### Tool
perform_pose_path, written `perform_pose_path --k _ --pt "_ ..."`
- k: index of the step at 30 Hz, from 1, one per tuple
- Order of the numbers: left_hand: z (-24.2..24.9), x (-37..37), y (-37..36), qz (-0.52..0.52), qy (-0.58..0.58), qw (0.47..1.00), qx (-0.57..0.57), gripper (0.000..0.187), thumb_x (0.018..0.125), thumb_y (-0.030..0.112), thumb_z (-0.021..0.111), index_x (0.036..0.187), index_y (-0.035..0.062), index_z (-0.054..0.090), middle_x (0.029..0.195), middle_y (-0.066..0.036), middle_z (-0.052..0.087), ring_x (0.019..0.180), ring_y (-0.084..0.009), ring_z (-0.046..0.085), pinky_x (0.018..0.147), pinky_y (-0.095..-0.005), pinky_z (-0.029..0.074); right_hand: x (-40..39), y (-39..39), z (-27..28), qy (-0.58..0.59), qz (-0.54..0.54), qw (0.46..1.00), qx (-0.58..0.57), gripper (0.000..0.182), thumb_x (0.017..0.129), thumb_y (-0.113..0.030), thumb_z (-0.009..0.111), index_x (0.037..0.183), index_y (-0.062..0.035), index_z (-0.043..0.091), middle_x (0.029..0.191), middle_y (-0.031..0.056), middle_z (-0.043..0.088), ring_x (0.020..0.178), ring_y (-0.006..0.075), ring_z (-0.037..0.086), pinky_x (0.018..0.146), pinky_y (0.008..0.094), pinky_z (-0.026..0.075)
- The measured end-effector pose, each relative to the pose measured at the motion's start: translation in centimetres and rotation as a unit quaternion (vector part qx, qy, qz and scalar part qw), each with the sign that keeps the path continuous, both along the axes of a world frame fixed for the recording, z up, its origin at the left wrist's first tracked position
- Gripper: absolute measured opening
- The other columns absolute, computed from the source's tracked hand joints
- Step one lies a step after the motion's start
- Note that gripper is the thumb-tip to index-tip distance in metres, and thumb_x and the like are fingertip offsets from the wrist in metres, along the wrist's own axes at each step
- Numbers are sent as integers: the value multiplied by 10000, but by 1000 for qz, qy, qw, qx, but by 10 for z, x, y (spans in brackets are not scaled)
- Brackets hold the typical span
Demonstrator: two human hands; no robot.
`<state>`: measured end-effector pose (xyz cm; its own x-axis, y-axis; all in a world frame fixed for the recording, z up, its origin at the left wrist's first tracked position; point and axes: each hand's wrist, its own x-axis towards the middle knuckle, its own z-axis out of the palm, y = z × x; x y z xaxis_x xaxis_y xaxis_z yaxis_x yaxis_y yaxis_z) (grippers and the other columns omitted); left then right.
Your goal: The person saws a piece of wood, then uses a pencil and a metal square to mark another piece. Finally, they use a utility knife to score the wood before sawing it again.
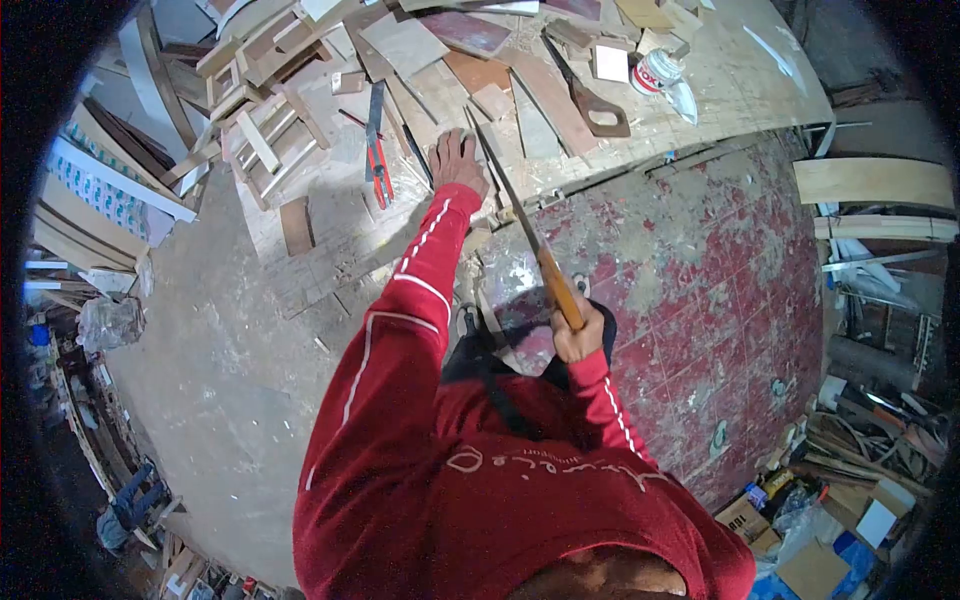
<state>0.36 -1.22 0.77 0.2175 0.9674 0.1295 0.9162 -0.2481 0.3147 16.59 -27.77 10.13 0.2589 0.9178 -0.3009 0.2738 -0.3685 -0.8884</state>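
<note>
My right hand (580, 335) is closed around the wooden handle of a handsaw (518, 208). The saw's narrow blade, seen nearly edge-on, reaches up to the workbench edge and passes just right of my left hand (459, 162). That left hand lies flat with its fingers stretched out, pressing on wood at the bench edge; the piece beneath it is mostly hidden. To its left rest red-handled pincers (378, 165) and a small brown wood block (297, 226). A second handsaw (598, 112) with a brown handle lies among boards to the right.
Wood offcuts (405, 45) cover much of the workbench (735, 100). Small wooden frames (270, 145) stand at the left, and a white can (657, 72) at the right. A worn red floor (690, 270) lies below. Scrap and boxes (745, 520) crowd the lower right.
</note>
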Motion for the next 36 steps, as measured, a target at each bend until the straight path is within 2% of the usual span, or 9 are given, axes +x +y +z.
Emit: perform_pose_path --k 4,8,13,17,26,28,29,32,36 --pt "-6 2 1 3 -41 999 1 593 783 191 639 1327 66 436 1419 -126 323 1348 -330 244 1093 -521 181 2 -39 3 13 -11 988 157 501 771 21 513 1272 25 528 1163 172 636 1023 210 621 901 286 452" --pt "1 4 -4 -1 -23 1000 0 581 794 188 625 1331 70 435 1423 -122 321 1350 -325 246 1097 -522 179 2 -6 15 -40 4 999 -25 493 777 17 517 1270 10 532 1138 156 649 964 196 641 861 285 478" --pt "-2 3 1 5 -27 1000 3 576 789 179 632 1321 74 436 1402 -122 339 1348 -324 247 1105 -520 170 6 -43 -10 -17 -20 988 151 503 784 17 518 1285 -12 538 1095 127 665 868 133 630 770 243 479" --pt "-6 2 1 -5 -36 999 13 585 771 158 642 1313 70 438 1396 -122 341 1341 -325 256 1090 -521 187 4 -27 3 37 -47 997 57 518 777 25 526 1293 -21 535 1100 127 663 904 188 651 793 280 483" --pt "-3 1 -2 -17 -27 999 7 576 780 161 617 1316 61 431 1411 -124 323 1343 -331 247 1092 -526 182 8 -32 1 15 -43 990 134 505 758 35 523 1260 -15 552 1139 186 635 1014 163 630 871 266 468" --pt "-7 2 -3 -17 -31 999 4 576 784 163 612 1321 63 428 1417 -123 317 1346 -329 243 1096 -527 178 8 -2 15 -35 27 996 -72 499 775 63 494 1269 12 541 1159 143 633 974 142 616 846 241 458" --pt "-12 3 0 -2 -38 999 23 580 752 159 637 1292 71 447 1395 -115 335 1338 -324 254 1098 -521 176 16 -15 -24 62 8 997 44 504 780 70 480 1279 18 530 1141 128 635 937 114 598 813 211 446" --pt "-7 5 7 14 -39 998 39 588 718 159 665 1265 79 464 1369 -109 354 1331 -318 263 1099 -514 177 9 -47 -10 95 -64 987 112 516 774 54 495 1286 9 524 1107 140 645 927 111 606 792 210 453" --pt "-7 4 1 2 -29 999 33 596 709 159 669 1264 76 469 1371 -108 354 1332 -318 263 1093 -518 183 12 -28 -19 71 -42 995 65 529 767 44 508 1294 2 519 1136 153 642 982 145 620 848 244 459"
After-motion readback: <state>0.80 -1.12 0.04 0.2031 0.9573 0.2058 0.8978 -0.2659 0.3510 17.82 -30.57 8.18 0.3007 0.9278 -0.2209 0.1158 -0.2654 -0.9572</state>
